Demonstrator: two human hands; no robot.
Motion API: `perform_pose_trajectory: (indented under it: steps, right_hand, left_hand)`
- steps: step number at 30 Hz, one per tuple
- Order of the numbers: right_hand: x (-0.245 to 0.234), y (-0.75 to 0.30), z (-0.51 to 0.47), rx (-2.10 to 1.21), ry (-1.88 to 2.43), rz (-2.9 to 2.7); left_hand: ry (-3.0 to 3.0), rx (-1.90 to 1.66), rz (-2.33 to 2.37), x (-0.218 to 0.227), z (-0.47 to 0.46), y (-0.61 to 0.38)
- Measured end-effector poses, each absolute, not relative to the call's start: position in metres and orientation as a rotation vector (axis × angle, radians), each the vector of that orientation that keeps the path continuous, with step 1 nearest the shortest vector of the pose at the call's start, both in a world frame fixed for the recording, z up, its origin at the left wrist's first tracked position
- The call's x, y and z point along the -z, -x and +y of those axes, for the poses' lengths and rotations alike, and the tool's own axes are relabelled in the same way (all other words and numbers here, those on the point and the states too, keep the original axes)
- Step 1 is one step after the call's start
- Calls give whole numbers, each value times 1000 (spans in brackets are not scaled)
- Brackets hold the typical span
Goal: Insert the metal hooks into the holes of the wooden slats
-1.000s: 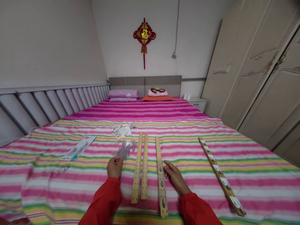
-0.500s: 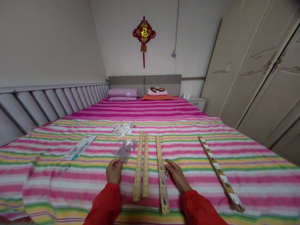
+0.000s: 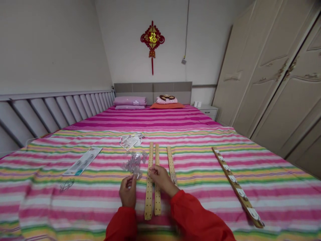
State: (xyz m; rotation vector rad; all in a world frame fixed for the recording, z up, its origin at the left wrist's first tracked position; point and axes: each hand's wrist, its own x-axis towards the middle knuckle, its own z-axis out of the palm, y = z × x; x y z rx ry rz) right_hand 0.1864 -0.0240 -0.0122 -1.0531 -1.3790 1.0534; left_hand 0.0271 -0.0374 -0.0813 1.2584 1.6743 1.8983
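My left hand [image 3: 128, 191] is closed in a pinch, with a clear adhesive hook [image 3: 137, 175] at its fingertips, at the near edge of a pile of clear hooks [image 3: 134, 162]. My right hand [image 3: 162, 179] reaches over two wooden strips with rows of holes, the left strip [image 3: 148, 201] and the middle strip [image 3: 157, 202]. Its fingers are pinched together; whatever is between them is too small to make out. Behind my right wrist lies a third wooden strip [image 3: 170, 160] with clear hooks on it, its near part hidden by my sleeve.
A darker wooden strip [image 3: 234, 182] with several white hooks lies at the right. On the left are a hook package [image 3: 83, 161] and a loose clear wrapper [image 3: 67, 184]. White backing pieces [image 3: 131, 140] lie beyond the pile. All rest on a striped bedsheet [image 3: 90, 207].
My right hand has moved left from beside the third strip to above the other two. My left hand has shifted slightly right and nearer, with a clear hook at its fingertips. The view has tilted slightly.
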Motion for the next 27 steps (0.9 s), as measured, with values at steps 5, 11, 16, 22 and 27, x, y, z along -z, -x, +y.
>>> perform_pose_trajectory:
  steps: [5, 11, 16, 22, 27]
  right_hand:
    - [25, -157, -8, -934, 1216, -1427]
    - [34, -148, -8, -829, 1297, -1540]
    - [32, -151, -15, -817, 1329, -1541]
    - [23, -162, -20, -918, 1314, -1342]
    - [6, -175, -34, -1142, 1190, -1119]
  left_hand:
    - [-1394, -1885, 1682, 81, -40, -28]
    - [-1437, -1892, 1693, 83, -39, -27]
    - [-1398, -1920, 1664, 89, -36, -25]
    - [-1337, -1896, 1665, 93, -35, -24]
    - [-1365, -1809, 1684, 85, -38, -28]
